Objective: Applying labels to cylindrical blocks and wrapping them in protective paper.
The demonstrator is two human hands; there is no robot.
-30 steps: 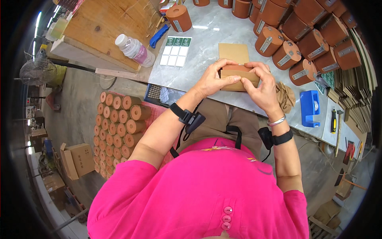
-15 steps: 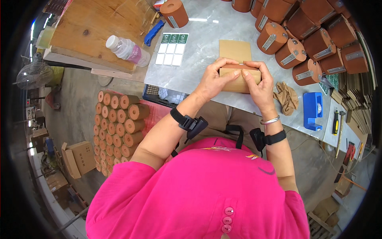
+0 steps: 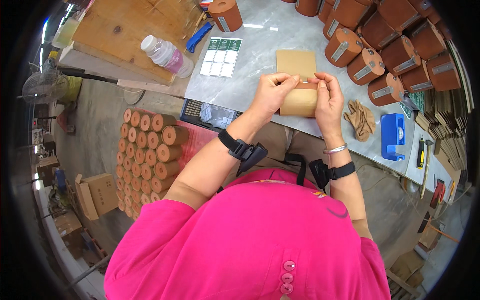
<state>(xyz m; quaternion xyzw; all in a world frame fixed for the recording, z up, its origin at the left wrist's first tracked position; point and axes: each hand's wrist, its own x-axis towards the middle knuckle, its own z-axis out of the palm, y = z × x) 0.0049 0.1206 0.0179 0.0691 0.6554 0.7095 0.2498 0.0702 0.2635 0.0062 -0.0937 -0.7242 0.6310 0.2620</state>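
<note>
In front of me at the table's near edge is a reddish-brown piece point(image 3: 307, 86), partly covered by brown paper point(image 3: 298, 103). Only a strip of its reddish surface shows between my hands, so its full shape is hidden. My left hand point(image 3: 272, 94) is closed in a pinch at the strip's far left edge; what lies in the fingertips is too small to make out. On the other side my right hand point(image 3: 329, 99) grips the paper-covered piece, thumb against its right side and fingers bent at the far edge. Another flat brown sheet point(image 3: 296, 62) lies just beyond.
Reddish-brown cylinders with metal clasps point(image 3: 366, 66) are stacked at the far right. Nearer are a crumpled brown cloth point(image 3: 359, 121) and a blue tape dispenser point(image 3: 392, 137). Left are a label sheet point(image 3: 220, 57), a plastic bottle point(image 3: 167, 57) and rows of hollow cylinders point(image 3: 150, 142) below.
My thumbs have lifted off the front of the paper and moved to the far edge. My left hand now pinches there, and more of the reddish strip shows.
</note>
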